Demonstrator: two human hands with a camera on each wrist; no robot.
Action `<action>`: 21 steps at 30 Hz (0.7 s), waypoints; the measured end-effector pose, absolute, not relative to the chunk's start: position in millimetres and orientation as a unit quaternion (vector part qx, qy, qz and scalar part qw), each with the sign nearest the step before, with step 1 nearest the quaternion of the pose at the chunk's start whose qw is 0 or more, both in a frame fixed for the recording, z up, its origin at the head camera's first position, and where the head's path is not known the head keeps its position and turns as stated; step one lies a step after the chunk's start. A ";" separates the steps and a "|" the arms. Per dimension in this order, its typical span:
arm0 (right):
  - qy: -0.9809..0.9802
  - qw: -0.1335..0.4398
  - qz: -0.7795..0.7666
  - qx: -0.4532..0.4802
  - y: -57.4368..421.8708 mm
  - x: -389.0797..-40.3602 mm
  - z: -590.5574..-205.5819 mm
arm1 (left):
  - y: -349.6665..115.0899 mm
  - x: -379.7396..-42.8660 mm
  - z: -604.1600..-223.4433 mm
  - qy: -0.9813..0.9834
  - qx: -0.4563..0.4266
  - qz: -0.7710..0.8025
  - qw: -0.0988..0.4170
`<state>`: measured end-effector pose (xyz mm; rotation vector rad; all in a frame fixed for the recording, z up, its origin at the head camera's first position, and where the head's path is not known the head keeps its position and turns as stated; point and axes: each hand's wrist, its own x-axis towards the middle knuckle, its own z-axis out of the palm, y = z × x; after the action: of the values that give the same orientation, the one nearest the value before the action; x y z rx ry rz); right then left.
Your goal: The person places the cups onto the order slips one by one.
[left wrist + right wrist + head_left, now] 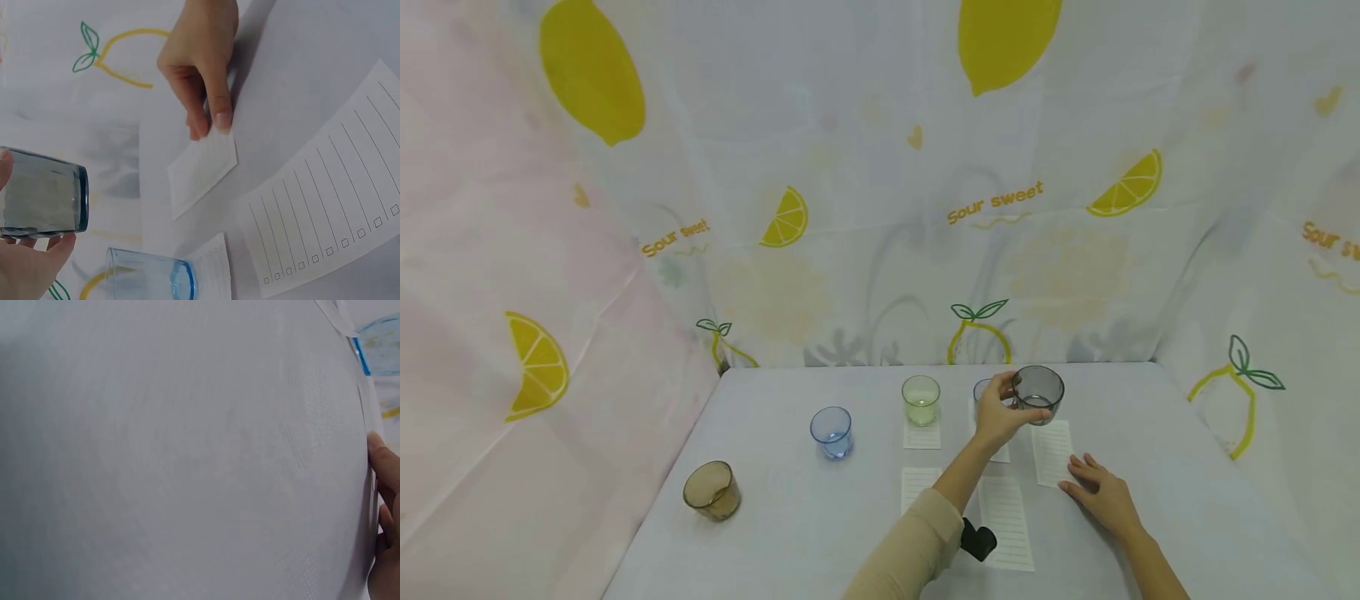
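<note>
My left hand [997, 417] grips a smoky grey glass [1047, 406], which hangs tilted above the table with its round opening facing me. In the left wrist view the same glass [40, 194] is at the left edge, thumb and fingers around it. Partly hidden behind that hand, a blue glass [147, 275] stands on a slip of paper. My right hand [1102, 498] lies at the right edge of a lined paper slip [1051, 452], fingertips touching its margin. The left wrist view shows the thumb and fingers [222, 119] at the slip's end.
A green glass [921, 402] stands on a slip to the left of my left hand. Farther left are a blue glass [832, 435] and a brown glass [712, 492]. Longer lined sheets [1007, 525] lie near the left forearm. A lemon-print curtain [865, 208] encloses the table.
</note>
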<state>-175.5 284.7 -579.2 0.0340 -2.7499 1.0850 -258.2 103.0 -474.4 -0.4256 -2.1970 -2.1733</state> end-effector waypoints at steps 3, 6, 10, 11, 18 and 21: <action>-0.927 0.107 0.360 0.015 285.8 -175.1 -579.8 | 110.2 -258.9 -477.6 -0.717 -0.139 -0.683 0.006; -0.927 0.119 0.356 0.015 286.3 -174.9 -580.7 | 117.7 -260.0 -481.1 -0.730 -0.143 -0.669 0.001; -0.925 0.128 0.357 0.016 286.6 -174.9 -581.9 | 126.4 -261.0 -484.6 -0.747 -0.140 -0.649 -0.002; -0.925 0.132 0.357 0.017 286.7 -175.1 -582.5 | 128.2 -261.4 -485.3 -0.751 -0.139 -0.646 0.000; -0.917 0.127 0.378 0.021 286.1 -176.5 -583.3 | 135.6 -264.7 -494.5 -0.754 -0.119 -0.646 -0.007; -0.919 0.121 0.376 0.017 286.0 -176.5 -583.6 | 134.5 -264.7 -499.8 -0.774 -0.129 -0.620 -0.007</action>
<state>-176.5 286.0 -583.6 0.0488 -2.6824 1.0968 -264.7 134.5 -499.8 -0.4066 -2.4428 -1.9545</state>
